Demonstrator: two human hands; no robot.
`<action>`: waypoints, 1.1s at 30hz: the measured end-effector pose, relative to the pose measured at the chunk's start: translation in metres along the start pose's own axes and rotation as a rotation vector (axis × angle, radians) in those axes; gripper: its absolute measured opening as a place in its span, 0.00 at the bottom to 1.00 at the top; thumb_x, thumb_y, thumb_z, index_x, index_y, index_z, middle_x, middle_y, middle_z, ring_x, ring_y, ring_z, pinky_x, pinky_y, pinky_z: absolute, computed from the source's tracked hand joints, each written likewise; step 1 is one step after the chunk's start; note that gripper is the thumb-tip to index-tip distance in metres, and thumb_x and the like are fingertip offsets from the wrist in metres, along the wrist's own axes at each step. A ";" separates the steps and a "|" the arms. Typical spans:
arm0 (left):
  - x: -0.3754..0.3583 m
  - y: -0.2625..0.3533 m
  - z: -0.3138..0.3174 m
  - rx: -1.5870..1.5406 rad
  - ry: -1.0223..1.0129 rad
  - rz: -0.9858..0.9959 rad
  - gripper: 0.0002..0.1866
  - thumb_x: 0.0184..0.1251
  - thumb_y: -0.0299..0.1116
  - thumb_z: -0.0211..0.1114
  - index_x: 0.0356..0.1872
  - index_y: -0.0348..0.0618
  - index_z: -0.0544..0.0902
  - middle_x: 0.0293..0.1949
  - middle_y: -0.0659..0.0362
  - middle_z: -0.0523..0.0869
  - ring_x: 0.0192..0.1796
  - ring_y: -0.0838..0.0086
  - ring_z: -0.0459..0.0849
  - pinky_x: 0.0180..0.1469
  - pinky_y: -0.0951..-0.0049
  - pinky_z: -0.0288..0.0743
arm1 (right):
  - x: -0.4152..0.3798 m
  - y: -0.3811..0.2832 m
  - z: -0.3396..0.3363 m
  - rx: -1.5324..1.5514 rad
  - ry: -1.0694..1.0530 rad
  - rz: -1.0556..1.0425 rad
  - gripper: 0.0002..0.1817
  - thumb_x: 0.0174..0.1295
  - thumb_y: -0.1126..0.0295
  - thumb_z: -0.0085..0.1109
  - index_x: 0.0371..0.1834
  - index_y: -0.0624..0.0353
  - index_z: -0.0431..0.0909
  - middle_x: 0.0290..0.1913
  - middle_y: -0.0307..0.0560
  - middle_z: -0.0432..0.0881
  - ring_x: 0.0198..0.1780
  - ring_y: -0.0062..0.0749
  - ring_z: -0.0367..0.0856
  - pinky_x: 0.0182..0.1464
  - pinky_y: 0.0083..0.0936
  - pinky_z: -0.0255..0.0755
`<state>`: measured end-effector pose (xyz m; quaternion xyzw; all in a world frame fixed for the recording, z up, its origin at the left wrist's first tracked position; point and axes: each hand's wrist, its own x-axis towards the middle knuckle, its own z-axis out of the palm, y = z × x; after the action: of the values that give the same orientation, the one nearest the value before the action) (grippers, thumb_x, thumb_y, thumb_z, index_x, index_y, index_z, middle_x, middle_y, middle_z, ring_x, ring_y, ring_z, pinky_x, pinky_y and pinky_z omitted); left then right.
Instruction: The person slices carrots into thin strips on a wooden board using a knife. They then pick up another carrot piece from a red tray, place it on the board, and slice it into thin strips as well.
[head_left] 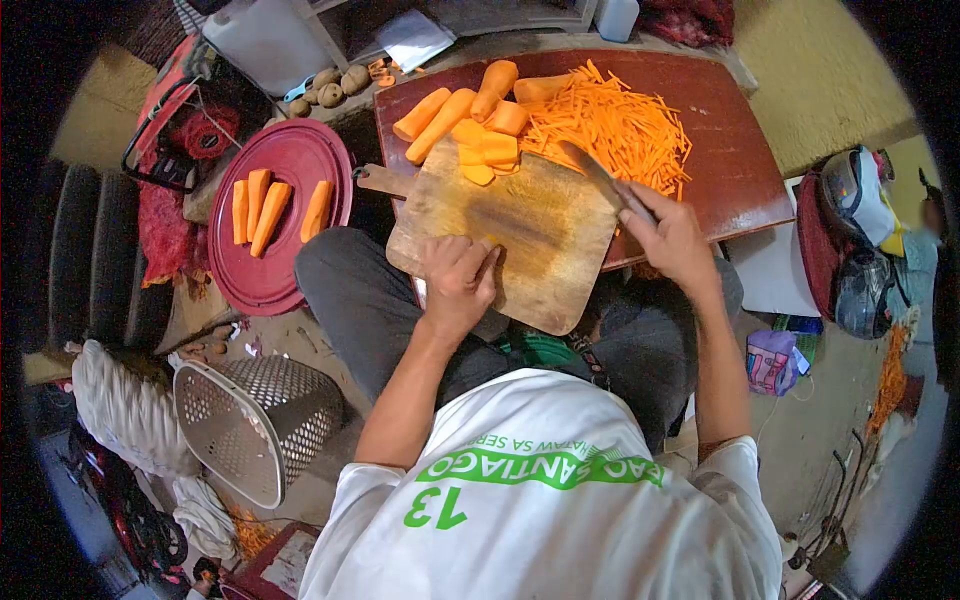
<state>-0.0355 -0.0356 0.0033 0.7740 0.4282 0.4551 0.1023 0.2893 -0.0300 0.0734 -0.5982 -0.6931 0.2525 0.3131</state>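
My right hand (672, 243) is wrapped round the handle of a knife (594, 170), its blade slanting up and left over the board's right edge. On the near left part of a worn wooden cutting board (440, 212) rests my left hand (458, 282), fingers curled together. A speck of orange shows by its fingertips, but what they hold, if anything, is hidden. Carrot slices (488, 152) lie at the board's far edge. Behind them are peeled whole carrots (440, 125) and a large heap of carrot strips (615, 125) on a dark red table (735, 150).
At left, a round red lid (285, 150) carries several peeled carrots (268, 218). A perforated basket (235, 420) lies tipped on the floor. Brown round vegetables (340, 85) sit beyond the table, beside a blue-handled tool (298, 90). A purple bag (772, 362) stands at right.
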 end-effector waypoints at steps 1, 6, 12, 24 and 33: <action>0.001 0.002 -0.001 0.015 -0.012 0.013 0.09 0.60 0.21 0.79 0.39 0.42 0.89 0.30 0.56 0.79 0.35 0.57 0.79 0.46 0.57 0.68 | 0.004 -0.005 -0.010 -0.026 0.014 0.009 0.24 0.72 0.66 0.68 0.69 0.63 0.85 0.53 0.65 0.93 0.55 0.51 0.95 0.59 0.40 0.84; 0.001 0.000 -0.001 0.037 -0.074 0.002 0.09 0.61 0.22 0.79 0.40 0.42 0.89 0.29 0.56 0.78 0.35 0.57 0.79 0.47 0.57 0.69 | 0.004 -0.016 -0.023 0.049 0.111 0.055 0.24 0.72 0.67 0.69 0.70 0.63 0.85 0.54 0.63 0.94 0.55 0.43 0.95 0.59 0.38 0.84; 0.000 -0.001 0.001 0.078 -0.135 0.004 0.14 0.58 0.23 0.77 0.47 0.41 0.91 0.33 0.54 0.81 0.40 0.55 0.81 0.50 0.55 0.72 | -0.031 -0.035 0.008 0.166 0.005 0.026 0.23 0.74 0.70 0.68 0.70 0.66 0.84 0.54 0.57 0.94 0.54 0.34 0.92 0.59 0.33 0.82; 0.004 0.002 0.004 0.076 -0.127 0.044 0.10 0.62 0.23 0.77 0.44 0.40 0.89 0.33 0.55 0.79 0.40 0.56 0.80 0.50 0.56 0.68 | -0.055 -0.065 0.031 0.227 -0.050 0.054 0.19 0.76 0.73 0.65 0.68 0.66 0.83 0.41 0.57 0.88 0.42 0.34 0.88 0.49 0.32 0.80; 0.006 0.004 0.005 0.088 -0.142 0.043 0.11 0.61 0.22 0.77 0.44 0.40 0.89 0.35 0.54 0.79 0.42 0.56 0.80 0.51 0.55 0.67 | -0.061 -0.067 0.045 0.012 -0.075 -0.033 0.21 0.74 0.69 0.63 0.67 0.65 0.80 0.48 0.63 0.90 0.48 0.57 0.91 0.54 0.47 0.83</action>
<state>-0.0283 -0.0322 0.0063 0.8170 0.4226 0.3821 0.0884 0.2167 -0.0999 0.0831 -0.5749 -0.7126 0.2735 0.2947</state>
